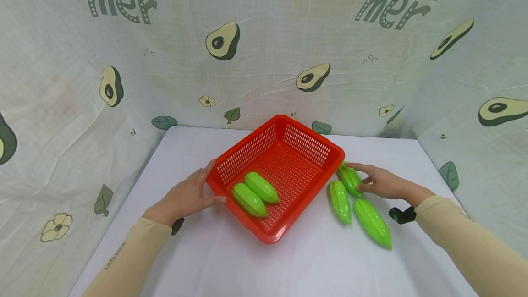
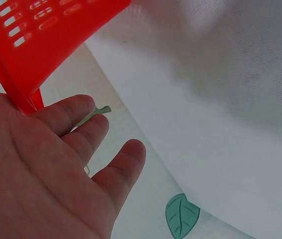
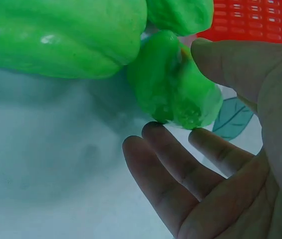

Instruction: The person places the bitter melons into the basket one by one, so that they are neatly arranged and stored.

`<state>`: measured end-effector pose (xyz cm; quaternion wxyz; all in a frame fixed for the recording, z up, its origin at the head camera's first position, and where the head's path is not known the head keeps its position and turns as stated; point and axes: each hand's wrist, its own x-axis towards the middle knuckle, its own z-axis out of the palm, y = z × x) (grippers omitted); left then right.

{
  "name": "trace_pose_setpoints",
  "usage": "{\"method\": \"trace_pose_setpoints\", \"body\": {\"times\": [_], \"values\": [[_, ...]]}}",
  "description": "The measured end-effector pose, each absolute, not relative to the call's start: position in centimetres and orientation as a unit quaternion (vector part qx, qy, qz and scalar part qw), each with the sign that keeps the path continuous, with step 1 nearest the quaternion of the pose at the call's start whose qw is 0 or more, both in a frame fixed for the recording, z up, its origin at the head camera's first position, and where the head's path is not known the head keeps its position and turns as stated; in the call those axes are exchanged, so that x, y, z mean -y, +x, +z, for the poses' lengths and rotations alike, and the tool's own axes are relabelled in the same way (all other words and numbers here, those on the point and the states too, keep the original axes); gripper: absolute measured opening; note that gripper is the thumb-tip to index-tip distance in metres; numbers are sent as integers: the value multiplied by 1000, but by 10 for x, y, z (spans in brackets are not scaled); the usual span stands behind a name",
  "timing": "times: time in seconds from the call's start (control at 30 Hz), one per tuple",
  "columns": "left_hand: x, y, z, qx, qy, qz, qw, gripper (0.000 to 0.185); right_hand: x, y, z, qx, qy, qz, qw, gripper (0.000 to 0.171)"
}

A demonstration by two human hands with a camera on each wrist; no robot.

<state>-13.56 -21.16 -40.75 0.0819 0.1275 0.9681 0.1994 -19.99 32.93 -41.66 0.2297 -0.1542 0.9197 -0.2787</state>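
Note:
A red plastic basket point(image 1: 290, 164) with slotted walls sits turned at an angle mid-table. Two glossy green star fruits lie side by side inside it, one nearer point(image 1: 249, 200) and one farther point(image 1: 262, 187). My left hand point(image 1: 179, 200) is at the basket's left corner, thumb and forefinger spread along the rim; the left wrist view shows the other fingers extended below it. To the basket's right, my right hand point(image 1: 381, 181) reaches over a star fruit point(image 3: 173, 89), thumb and fingers spread around it. Beside that fruit lie a shorter star fruit point(image 1: 340, 201) and a longer one point(image 1: 373, 224).
The white tabletop point(image 1: 198, 260) is bounded behind and at the sides by a hanging cloth point(image 1: 264, 22) printed with avocados, leaves and flowers. A black wrist device point(image 1: 402, 215) shows below the right wrist.

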Motion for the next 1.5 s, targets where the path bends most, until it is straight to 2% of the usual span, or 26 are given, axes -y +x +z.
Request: {"method": "trace_pose_setpoints", "body": {"times": [0.5,1.1,1.5], "values": [[212,-136,-405,-969,125,195,84,124,-322,-204,-422,-924,-175,-269,207,72],[212,-136,-406,-970,120,192,87,124,-333,-205,-422,-917,-161,-246,268,73],[211,-136,-407,-971,121,187,89,122,-330,-206,-423,-926,-170,-244,234,68]]}}
